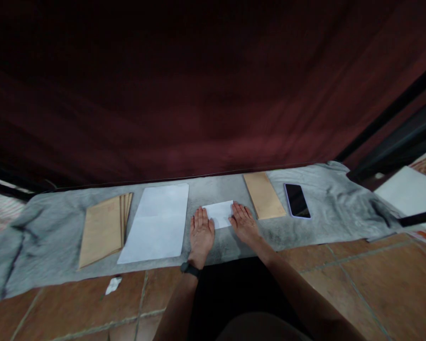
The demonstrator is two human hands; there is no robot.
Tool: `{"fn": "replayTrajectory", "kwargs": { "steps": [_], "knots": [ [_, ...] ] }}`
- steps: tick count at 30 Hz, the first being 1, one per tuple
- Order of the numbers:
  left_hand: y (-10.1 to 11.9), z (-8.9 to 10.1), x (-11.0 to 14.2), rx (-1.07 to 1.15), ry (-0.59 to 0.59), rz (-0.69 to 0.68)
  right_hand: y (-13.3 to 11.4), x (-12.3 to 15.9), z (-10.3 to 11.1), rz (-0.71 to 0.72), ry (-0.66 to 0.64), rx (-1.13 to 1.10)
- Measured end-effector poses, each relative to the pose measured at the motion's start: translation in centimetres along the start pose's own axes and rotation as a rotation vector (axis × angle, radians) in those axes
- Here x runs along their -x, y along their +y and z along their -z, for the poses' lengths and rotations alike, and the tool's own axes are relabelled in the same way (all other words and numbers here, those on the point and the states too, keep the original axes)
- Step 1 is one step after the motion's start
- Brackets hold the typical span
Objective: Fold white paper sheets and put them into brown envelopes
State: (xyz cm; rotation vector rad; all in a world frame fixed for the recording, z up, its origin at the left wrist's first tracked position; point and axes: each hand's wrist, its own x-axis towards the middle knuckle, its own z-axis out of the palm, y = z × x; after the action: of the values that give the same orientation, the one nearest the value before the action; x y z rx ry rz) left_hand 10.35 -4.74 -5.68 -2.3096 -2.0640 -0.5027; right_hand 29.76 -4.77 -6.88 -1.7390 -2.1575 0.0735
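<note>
A folded white sheet of paper [220,215] lies on the grey cloth in front of me. Flat on its left end rests my left hand [201,232], fingers stretched out, with a dark watch on the wrist. My right hand [244,222] lies flat over the paper's right end, its fingers also extended. Left of my hands is a larger white sheet [158,220] with a crease across its middle. Just beyond my right hand sits a single brown envelope [265,195]. Parts of the folded paper's ends are hidden under my hands.
A fanned stack of brown envelopes [101,227] lies at the left. On the right is a phone [297,201] with a light purple edge. The grey cloth [326,208] is rumpled at both ends. A dark red curtain [213,113] hangs behind; a white scrap [113,285] lies on the tiles.
</note>
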Motion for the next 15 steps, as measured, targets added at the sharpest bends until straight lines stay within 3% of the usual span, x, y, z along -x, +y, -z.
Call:
{"fn": "replayTrajectory", "kwargs": {
  "steps": [6, 11, 15],
  "knots": [
    [0.2, 0.4, 0.0, 0.037, 0.078, 0.050, -0.2, -0.6, 0.3, -0.067, -0.016, -0.043],
    [1.9, 0.6, -1.0, 0.055, -0.077, -0.130, -1.8, -2.2, 0.6, 0.085, -0.103, -0.097],
    [2.2, 0.4, -1.8, 0.036, -0.149, -0.185, -2.4, -2.9, 0.3, 0.136, -0.133, -0.095]
  ]
}}
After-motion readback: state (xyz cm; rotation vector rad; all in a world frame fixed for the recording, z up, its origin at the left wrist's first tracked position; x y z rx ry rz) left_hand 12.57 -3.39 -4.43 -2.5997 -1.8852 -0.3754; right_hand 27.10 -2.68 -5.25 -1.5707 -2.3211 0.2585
